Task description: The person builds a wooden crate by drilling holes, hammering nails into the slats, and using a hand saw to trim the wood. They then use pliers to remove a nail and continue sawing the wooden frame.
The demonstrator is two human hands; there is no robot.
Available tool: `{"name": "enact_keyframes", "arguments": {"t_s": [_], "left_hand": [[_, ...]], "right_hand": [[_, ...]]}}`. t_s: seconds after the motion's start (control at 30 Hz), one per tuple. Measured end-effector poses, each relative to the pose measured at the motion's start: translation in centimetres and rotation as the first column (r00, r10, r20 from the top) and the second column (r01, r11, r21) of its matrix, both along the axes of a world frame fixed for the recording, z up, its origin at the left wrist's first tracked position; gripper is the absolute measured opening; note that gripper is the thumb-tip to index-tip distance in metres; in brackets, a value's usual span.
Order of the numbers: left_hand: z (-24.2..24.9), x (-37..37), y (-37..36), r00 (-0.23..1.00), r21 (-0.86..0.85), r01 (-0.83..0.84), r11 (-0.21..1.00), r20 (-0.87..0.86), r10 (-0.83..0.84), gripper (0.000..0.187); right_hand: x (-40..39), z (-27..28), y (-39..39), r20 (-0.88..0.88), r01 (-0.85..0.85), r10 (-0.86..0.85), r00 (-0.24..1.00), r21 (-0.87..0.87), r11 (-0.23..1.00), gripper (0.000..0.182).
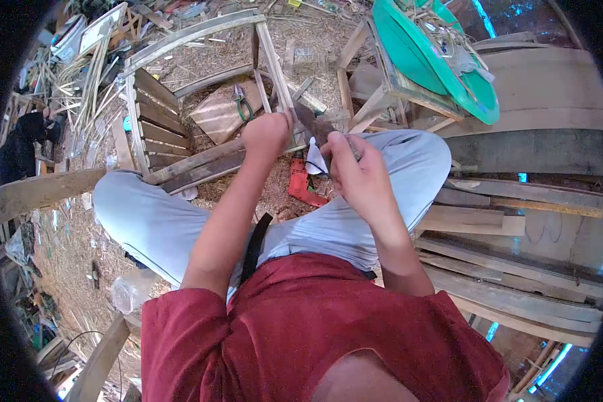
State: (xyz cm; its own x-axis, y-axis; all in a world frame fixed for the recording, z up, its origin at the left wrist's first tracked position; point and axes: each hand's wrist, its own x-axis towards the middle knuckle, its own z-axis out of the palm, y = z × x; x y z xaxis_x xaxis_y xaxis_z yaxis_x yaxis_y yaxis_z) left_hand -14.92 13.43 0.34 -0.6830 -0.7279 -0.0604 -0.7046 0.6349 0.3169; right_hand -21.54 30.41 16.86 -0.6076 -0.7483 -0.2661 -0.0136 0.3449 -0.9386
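Between my knees stands a wooden frame (204,144) with slats on its left side. My left hand (268,139) is closed round the frame's right-hand rail, near its lower corner. My right hand (358,167) is closed on a thin tool whose handle end shows above the fingers; a dark flat blade (313,126) lies between the two hands, close to the frame. What kind of tool it is, I cannot tell. Below the blade is a white scrap (316,158). A red power drill (303,182) lies on the ground under my hands.
Pliers with green handles (242,104) rest on a board (226,112) inside the frame. A green plastic chair or tub (427,60) sits on a wooden stand at the upper right. Long planks (516,275) are stacked at the right. Another person (23,144) is at the far left.
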Motion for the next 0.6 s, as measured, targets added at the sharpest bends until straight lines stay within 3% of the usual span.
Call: {"name": "enact_keyframes", "arguments": {"t_s": [0.1,0.23,0.6], "left_hand": [[0.1,-0.1,-0.1,1.0,0.014,-0.024,1.0,-0.004,0.024,0.06],[0.4,-0.6,-0.3,0.999,0.062,-0.038,0.997,0.038,0.036,0.061],[1.6,-0.5,-0.4,0.995,0.119,-0.075,0.99,0.069,0.067,0.061]], "right_hand": [[-0.1,0.2,-0.7,0.068,0.033,-0.033,0.997,0.005,0.999,0.038],[-0.7,-1.7,-1.0,-0.026,0.062,-0.061,0.998,0.038,0.997,0.039],[-0.8,1.1,-1.3,0.065,0.036,-0.037,0.997,0.012,0.999,0.039]]}}
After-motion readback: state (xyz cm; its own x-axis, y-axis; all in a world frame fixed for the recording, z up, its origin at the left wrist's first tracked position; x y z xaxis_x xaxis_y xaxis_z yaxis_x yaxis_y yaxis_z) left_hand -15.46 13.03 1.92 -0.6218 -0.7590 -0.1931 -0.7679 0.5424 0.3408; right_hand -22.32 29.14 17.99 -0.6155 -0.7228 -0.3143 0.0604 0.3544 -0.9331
